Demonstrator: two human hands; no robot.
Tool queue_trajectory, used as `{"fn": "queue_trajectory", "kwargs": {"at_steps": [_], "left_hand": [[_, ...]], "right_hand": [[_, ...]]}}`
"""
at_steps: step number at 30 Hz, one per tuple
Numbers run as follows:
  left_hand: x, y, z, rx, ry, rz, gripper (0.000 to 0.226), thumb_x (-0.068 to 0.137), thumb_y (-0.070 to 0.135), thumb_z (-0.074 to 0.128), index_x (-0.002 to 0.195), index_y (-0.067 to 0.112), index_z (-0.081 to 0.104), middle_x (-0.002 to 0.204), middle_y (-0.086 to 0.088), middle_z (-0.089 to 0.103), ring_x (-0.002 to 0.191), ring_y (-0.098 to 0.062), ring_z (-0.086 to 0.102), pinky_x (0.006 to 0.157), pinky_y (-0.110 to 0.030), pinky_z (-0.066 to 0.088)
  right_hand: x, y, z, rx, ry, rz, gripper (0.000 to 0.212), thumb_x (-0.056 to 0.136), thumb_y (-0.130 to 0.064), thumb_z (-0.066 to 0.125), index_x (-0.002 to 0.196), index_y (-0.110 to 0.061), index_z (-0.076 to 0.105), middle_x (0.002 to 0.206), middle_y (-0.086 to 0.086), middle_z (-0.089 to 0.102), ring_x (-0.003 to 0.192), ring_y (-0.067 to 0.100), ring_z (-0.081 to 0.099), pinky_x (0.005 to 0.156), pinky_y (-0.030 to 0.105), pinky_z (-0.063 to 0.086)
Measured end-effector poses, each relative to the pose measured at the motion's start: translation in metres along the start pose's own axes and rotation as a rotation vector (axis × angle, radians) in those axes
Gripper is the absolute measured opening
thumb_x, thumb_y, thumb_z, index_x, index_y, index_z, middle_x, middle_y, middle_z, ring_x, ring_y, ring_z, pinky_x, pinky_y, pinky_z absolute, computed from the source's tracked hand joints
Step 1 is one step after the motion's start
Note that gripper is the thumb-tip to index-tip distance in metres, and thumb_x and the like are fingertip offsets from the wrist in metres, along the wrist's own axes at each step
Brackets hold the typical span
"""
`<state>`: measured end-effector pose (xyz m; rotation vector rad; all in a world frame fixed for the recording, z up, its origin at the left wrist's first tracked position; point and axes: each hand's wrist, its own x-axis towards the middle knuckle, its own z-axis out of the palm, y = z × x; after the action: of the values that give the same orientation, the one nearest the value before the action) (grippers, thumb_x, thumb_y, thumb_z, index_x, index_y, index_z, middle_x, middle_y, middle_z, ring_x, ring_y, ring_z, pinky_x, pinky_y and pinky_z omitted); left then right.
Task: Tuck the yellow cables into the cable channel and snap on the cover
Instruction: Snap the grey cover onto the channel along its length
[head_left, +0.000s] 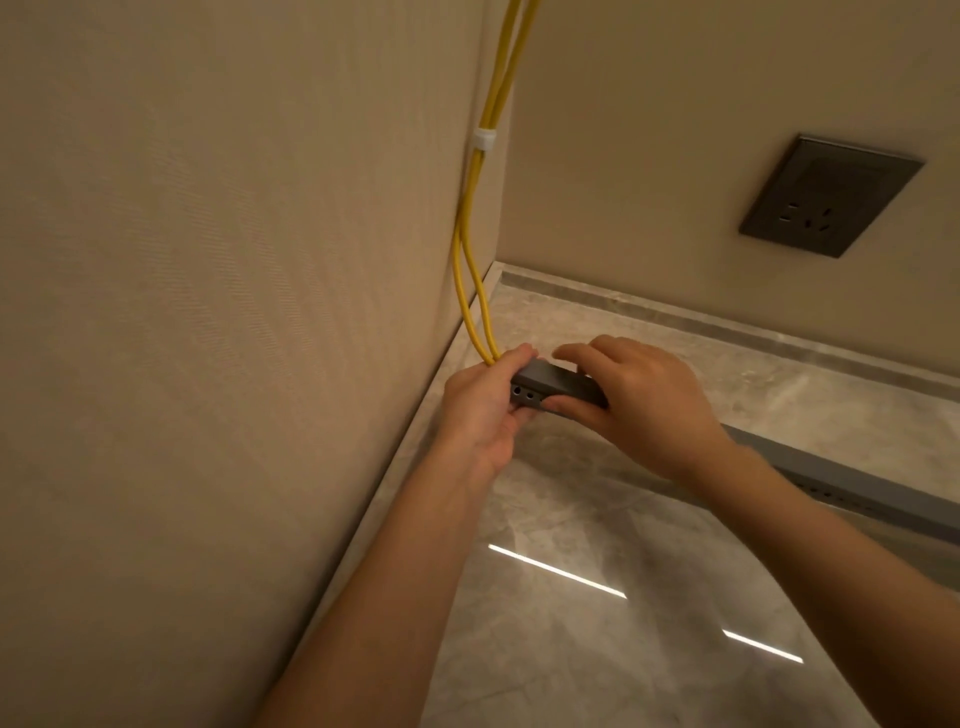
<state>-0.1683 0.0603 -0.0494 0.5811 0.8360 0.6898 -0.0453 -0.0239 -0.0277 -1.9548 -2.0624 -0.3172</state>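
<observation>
Left hand (480, 410) gripped channel (857, 486) end where cables (470, 234) met it — right hand (639, 400) curled over top just beside. Channel ran rightward from wall (208, 312); left nearer cables.

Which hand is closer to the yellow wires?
Left. The left hand grips the end of the cable channel, right where the yellow cables come down to it. The right hand grips the channel farther along, on the side away from the cables.
</observation>
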Motion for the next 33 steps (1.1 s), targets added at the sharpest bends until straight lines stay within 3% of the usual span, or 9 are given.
{"fn": "queue_trajectory", "kwargs": {"at_steps": [3, 7, 15, 22, 28, 33], "left_hand": [[0.001, -0.001, 0.001, -0.018, 0.007, 0.003, 0.012, 0.084, 0.01, 0.064, 0.091, 0.0, 0.063, 0.083, -0.014, 0.068, 0.077, -0.018, 0.068, 0.062, -0.03, 0.059], [0.002, -0.003, 0.001, -0.022, 0.013, 0.009, 0.009, 0.085, 0.01, 0.064, 0.087, 0.002, 0.064, 0.085, -0.013, 0.068, 0.081, -0.018, 0.068, 0.068, -0.031, 0.058], [0.003, -0.001, 0.0, -0.025, 0.006, -0.002, 0.016, 0.086, 0.019, 0.064, 0.092, 0.005, 0.06, 0.092, -0.013, 0.065, 0.088, -0.021, 0.065, 0.067, -0.031, 0.058], [0.003, 0.0, -0.001, -0.063, -0.009, -0.085, 0.004, 0.085, 0.005, 0.061, 0.086, 0.002, 0.061, 0.087, -0.014, 0.066, 0.085, -0.022, 0.065, 0.073, -0.033, 0.056], [0.002, 0.001, 0.001, -0.082, -0.005, -0.094, 0.007, 0.084, 0.005, 0.062, 0.09, 0.002, 0.062, 0.086, -0.013, 0.066, 0.085, -0.021, 0.064, 0.073, -0.032, 0.055], [0.003, 0.0, -0.001, -0.091, 0.012, -0.078, 0.006, 0.084, 0.002, 0.061, 0.09, 0.001, 0.061, 0.088, -0.014, 0.064, 0.085, -0.022, 0.063, 0.071, -0.033, 0.056]], "right_hand": [[-0.012, 0.0, 0.0, -0.049, 0.135, 0.129, 0.052, 0.08, -0.057, 0.049, 0.082, -0.008, 0.065, 0.067, 0.006, 0.061, 0.056, 0.021, 0.054, 0.047, 0.03, 0.042], [-0.02, -0.001, 0.002, -0.045, 0.197, 0.191, 0.057, 0.079, -0.059, 0.045, 0.07, -0.005, 0.061, 0.063, 0.008, 0.058, 0.052, 0.021, 0.05, 0.043, 0.031, 0.041], [-0.009, 0.005, 0.0, -0.049, 0.147, 0.11, 0.056, 0.082, -0.056, 0.041, 0.074, -0.005, 0.061, 0.067, 0.009, 0.059, 0.056, 0.022, 0.052, 0.045, 0.03, 0.039], [-0.013, 0.024, 0.004, 0.041, 0.031, 0.095, 0.055, 0.08, -0.058, 0.039, 0.078, -0.008, 0.061, 0.072, 0.005, 0.06, 0.06, 0.019, 0.052, 0.05, 0.028, 0.039], [-0.016, 0.025, 0.003, -0.03, 0.105, 0.039, 0.05, 0.085, -0.051, 0.044, 0.074, -0.006, 0.062, 0.066, 0.006, 0.06, 0.056, 0.022, 0.055, 0.045, 0.03, 0.043], [-0.02, 0.015, 0.009, -0.14, 0.156, 0.11, 0.052, 0.087, -0.053, 0.041, 0.072, -0.008, 0.061, 0.062, 0.005, 0.058, 0.048, 0.021, 0.052, 0.039, 0.028, 0.039]]}}
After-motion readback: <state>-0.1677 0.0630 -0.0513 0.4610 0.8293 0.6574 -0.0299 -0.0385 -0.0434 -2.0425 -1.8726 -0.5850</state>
